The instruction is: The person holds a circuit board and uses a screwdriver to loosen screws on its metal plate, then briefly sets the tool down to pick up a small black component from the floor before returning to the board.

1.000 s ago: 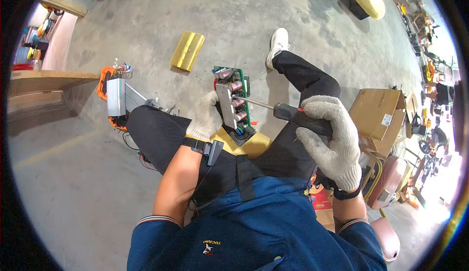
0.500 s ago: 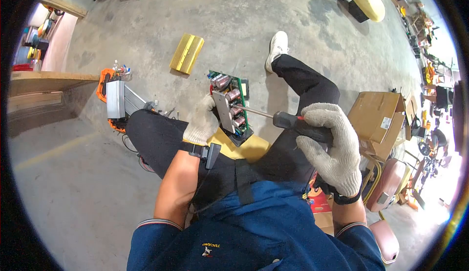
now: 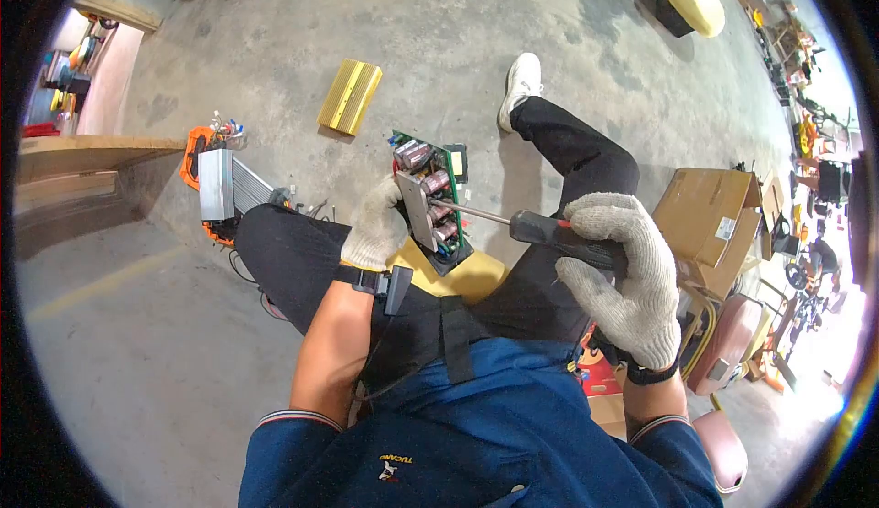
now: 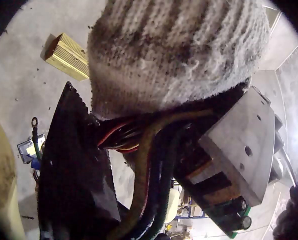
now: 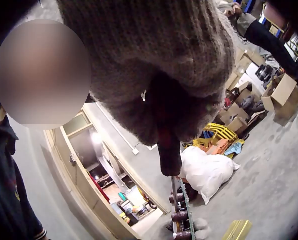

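Observation:
My gloved left hand (image 3: 375, 229) grips the left side of a green circuit board (image 3: 453, 174) above the lap. A flat metal plate (image 4: 244, 145) and several brownish capacitors (image 3: 435, 181) are mounted on the board. Thick wires (image 4: 154, 155) run below this hand in the left wrist view, beside a dark panel (image 4: 74, 170). My gloved right hand (image 3: 627, 275) holds a screwdriver (image 3: 540, 226) by its black handle. Its metal shaft points left, the tip right at the plate's edge among the capacitors. The left fingertips are hidden behind the plate.
A yellow finned metal case (image 3: 351, 96) lies on the concrete floor ahead. To the left, a silver finned unit (image 3: 218, 185) sits by an orange frame with loose wires. A cardboard box (image 3: 703, 215) stands at the right, past the bent leg.
The board and my left hand have shifted slightly left, and the board has turned to show more of its capacitors. The screwdriver has moved a little left and down with it.

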`<state>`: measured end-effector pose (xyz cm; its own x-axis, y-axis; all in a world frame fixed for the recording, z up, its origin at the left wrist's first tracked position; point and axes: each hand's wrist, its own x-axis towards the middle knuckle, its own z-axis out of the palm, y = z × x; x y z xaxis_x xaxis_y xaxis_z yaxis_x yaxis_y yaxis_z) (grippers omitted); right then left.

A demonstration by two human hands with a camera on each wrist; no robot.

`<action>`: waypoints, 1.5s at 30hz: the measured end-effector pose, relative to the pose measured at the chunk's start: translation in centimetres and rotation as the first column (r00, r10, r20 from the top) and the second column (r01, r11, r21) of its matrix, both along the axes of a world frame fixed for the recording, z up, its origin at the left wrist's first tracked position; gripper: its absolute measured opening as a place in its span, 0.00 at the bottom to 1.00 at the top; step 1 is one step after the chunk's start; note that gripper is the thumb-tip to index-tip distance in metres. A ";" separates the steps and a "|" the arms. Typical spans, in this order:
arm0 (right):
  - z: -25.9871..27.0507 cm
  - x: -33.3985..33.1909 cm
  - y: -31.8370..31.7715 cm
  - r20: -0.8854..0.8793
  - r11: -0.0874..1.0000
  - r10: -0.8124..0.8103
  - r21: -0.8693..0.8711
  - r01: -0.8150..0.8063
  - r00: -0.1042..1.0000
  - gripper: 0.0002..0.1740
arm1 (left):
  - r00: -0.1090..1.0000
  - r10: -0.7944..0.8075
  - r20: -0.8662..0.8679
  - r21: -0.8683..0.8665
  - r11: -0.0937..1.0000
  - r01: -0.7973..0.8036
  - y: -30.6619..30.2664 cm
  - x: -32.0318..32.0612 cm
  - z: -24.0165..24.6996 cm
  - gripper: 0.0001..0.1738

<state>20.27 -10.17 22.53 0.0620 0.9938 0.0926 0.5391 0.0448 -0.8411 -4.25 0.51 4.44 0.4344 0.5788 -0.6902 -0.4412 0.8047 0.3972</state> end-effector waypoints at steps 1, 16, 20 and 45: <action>0.0 -0.1 0.1 -0.007 1.000 -0.002 -0.001 0.002 1.000 0.20 | 0.999 -0.022 0.040 0.021 1.000 0.022 0.1 -0.4 -0.5 0.28; 0.2 0.0 0.2 0.062 0.999 0.049 0.017 -0.050 0.997 0.21 | 0.992 -0.115 -0.057 0.185 0.975 0.124 0.0 -0.3 -0.3 0.26; 0.2 0.1 0.2 0.082 0.998 0.052 0.023 -0.054 0.995 0.21 | 0.985 -0.145 -0.091 0.384 0.908 0.169 -0.6 -0.7 -1.4 0.26; 0.0 0.1 0.2 0.103 0.997 0.066 0.024 -0.069 0.993 0.21 | 0.994 -0.101 -0.029 0.224 0.969 0.105 -0.5 -0.7 -1.9 0.27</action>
